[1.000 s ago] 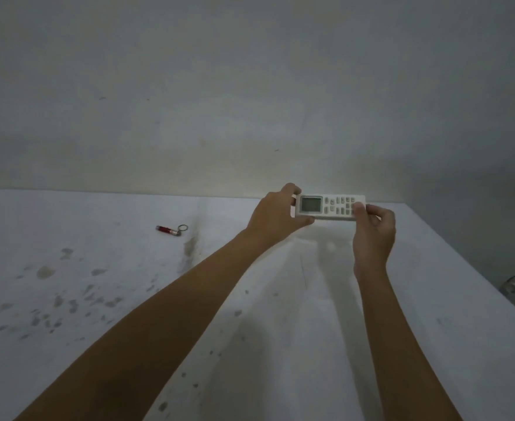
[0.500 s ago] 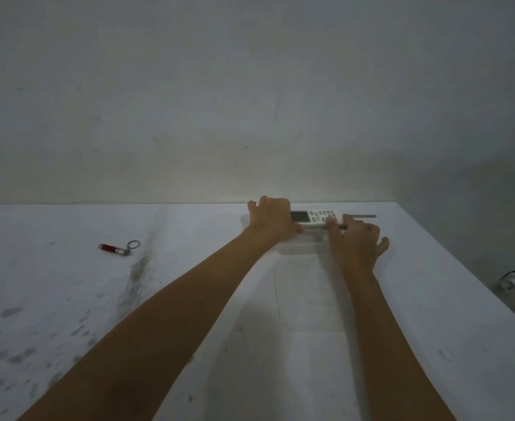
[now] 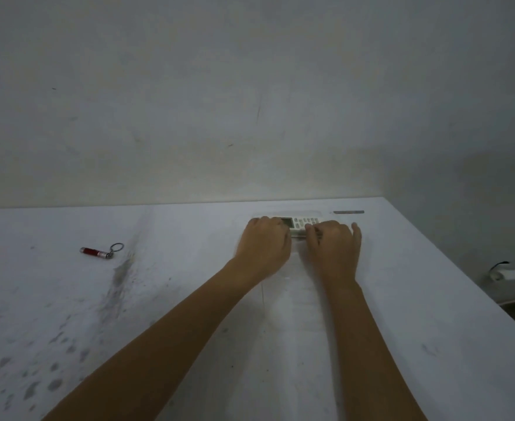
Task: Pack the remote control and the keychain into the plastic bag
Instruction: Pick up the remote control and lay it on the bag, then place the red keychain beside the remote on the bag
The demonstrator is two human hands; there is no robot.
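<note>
A white remote control (image 3: pixel 303 222) with a small screen lies flat near the far edge of the white table (image 3: pixel 159 299). My left hand (image 3: pixel 265 247) covers its left end with curled fingers. My right hand (image 3: pixel 332 250) curls over its near edge, little finger spread. A clear plastic bag (image 3: pixel 295 299), barely visible, lies flat on the table under my hands and reaches toward me; I cannot tell whether the remote is inside it. The red keychain (image 3: pixel 97 252) with a metal ring rests far to the left, apart from both hands.
A short grey strip (image 3: pixel 349 212) lies just right of the remote by the wall. Dark stains (image 3: pixel 119 275) mark the table's left half. The table's right edge drops off diagonally; below it sits a white object with a black cable (image 3: pixel 506 275).
Both hands have lowered the remote from the air down onto the table near the wall. The keychain has stayed in place.
</note>
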